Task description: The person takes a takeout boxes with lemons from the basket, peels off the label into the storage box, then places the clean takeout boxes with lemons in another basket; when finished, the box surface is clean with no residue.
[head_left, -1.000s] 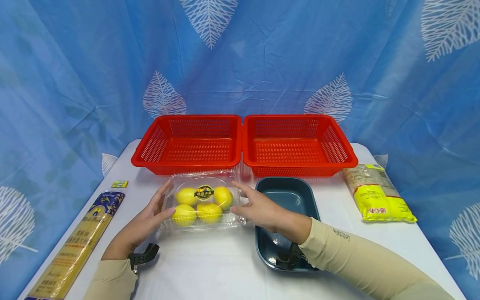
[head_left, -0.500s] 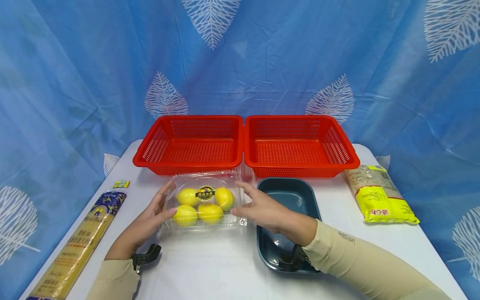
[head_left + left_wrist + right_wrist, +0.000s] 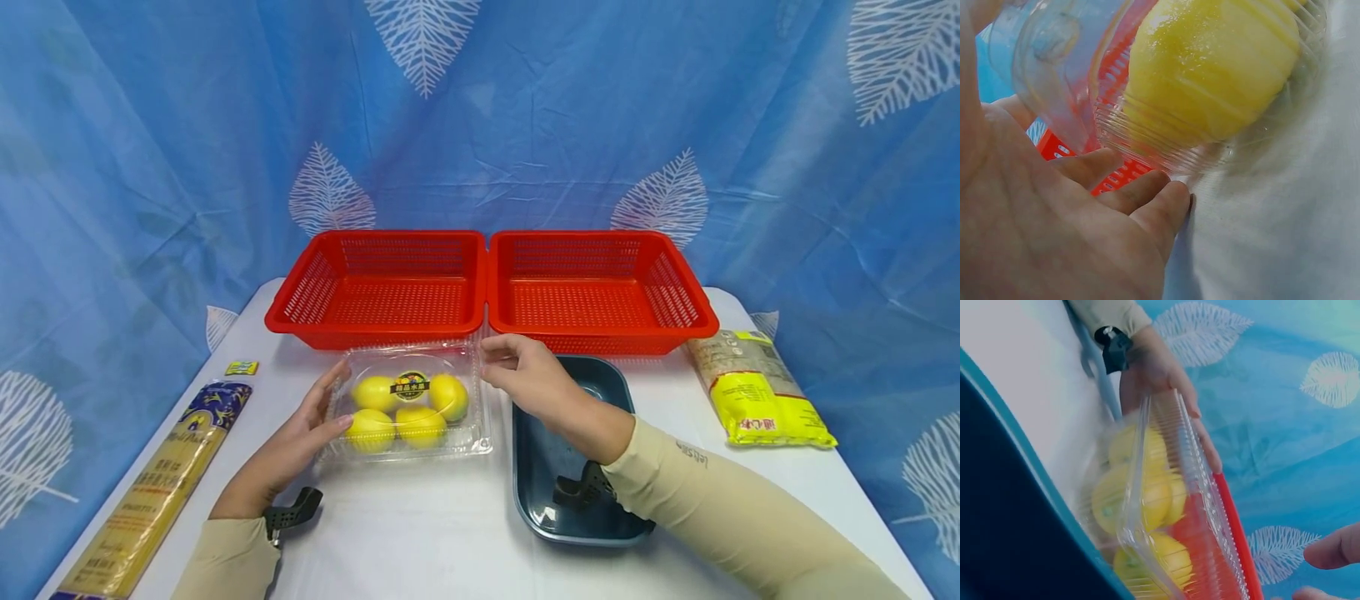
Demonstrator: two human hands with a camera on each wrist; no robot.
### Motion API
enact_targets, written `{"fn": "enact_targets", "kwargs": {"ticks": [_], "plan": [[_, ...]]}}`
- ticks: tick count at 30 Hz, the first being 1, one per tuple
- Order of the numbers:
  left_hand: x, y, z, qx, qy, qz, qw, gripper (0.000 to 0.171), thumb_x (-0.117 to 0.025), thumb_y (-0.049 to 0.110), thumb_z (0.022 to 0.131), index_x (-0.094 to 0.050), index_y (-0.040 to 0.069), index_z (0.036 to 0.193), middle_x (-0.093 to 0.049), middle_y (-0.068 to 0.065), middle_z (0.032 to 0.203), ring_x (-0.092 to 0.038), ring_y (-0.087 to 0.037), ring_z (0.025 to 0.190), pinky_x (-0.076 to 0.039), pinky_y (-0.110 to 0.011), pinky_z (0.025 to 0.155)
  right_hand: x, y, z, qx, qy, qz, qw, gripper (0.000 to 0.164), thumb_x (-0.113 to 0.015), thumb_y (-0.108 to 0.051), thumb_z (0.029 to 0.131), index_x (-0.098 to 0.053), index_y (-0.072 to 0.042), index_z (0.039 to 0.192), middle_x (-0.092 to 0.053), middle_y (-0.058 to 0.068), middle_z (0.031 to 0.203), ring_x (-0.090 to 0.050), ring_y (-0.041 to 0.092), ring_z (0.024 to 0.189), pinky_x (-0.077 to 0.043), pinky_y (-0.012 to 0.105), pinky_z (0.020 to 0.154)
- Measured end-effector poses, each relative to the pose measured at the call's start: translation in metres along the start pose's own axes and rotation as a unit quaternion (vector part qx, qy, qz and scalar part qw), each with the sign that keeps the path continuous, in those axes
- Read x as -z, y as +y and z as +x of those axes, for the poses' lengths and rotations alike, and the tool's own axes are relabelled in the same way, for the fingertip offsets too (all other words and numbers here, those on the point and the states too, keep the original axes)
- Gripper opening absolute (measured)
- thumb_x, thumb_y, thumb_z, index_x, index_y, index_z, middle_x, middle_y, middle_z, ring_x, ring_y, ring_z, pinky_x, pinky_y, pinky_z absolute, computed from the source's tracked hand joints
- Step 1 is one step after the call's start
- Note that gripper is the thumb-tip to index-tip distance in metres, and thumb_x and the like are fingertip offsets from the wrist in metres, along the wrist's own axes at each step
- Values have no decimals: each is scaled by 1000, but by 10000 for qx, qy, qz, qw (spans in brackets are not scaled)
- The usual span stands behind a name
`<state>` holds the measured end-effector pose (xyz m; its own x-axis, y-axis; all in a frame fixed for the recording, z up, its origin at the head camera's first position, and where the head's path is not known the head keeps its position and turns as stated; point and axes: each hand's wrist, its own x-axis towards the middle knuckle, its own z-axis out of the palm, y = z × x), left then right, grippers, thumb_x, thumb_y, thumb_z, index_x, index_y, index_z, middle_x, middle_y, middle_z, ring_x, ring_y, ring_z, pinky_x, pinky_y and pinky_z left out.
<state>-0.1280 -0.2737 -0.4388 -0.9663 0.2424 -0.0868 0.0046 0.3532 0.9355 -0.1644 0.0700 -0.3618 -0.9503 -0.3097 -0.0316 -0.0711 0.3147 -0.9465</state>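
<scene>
A clear plastic clamshell box [image 3: 474, 437] with a dark round label lies on the white table, with several yellow, lemon-like fruits [image 3: 448, 397] inside. My left hand [image 3: 302, 435] rests at the box's left side, thumb near the front corner and fingers along the edge. In the left wrist view, its slack fingers [image 3: 1163, 209] touch the ribbed wall below one yellow fruit [image 3: 1210, 69]. By the box's back right corner is my right hand [image 3: 534, 383], fingers slightly bent and holding nothing. The right wrist view shows its fingertips [image 3: 1335, 549] apart from the box [image 3: 1166, 412].
Two red baskets [image 3: 375, 340] [image 3: 600, 342] stand side by side behind the box. A dark blue tray [image 3: 536, 500] lies under my right forearm. Left are a spaghetti pack [image 3: 153, 492] and a small yellow-green packet [image 3: 242, 367]. A yellow bag [image 3: 765, 404] lies far right.
My right hand has left the box's right side and moved back toward its far right corner, near the red baskets. The left hand and the box stay in place.
</scene>
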Motion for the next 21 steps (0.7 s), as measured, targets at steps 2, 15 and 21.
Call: {"fn": "enact_targets", "kwargs": {"ticks": [2, 15, 21], "plan": [[0, 0, 0, -9, 6, 20, 10000, 74, -59, 33, 92, -10, 47, 147, -9, 12, 153, 6, -26, 139, -8, -66, 101, 0, -2, 5, 73, -91, -27, 9999, 34, -67, -16, 88, -60, -7, 120, -59, 5, 112, -56, 21, 98, -51, 35, 82], [1, -1, 2, -110, -40, -71, 9999, 73, -58, 33, 93, -11, 47, 147, -9, 14, 152, 6, -22, 139, -3, -65, 103, -27, -18, 32, 782, -740, -950, 9896, 14, -70, -13, 85, -66, -12, 98, -62, -4, 92, -58, 16, 84, -52, 24, 72], [1, -2, 2, -124, -56, -85, 9999, 73, -59, 32, 93, -12, 48, 146, -9, 14, 152, 7, -22, 139, -2, -65, 102, -38, -28, 42, 1322, -1227, -2333, 9555, 16, -70, -16, 85, -68, -10, 100, -62, -5, 90, -56, 11, 82, -49, 21, 70]]}}
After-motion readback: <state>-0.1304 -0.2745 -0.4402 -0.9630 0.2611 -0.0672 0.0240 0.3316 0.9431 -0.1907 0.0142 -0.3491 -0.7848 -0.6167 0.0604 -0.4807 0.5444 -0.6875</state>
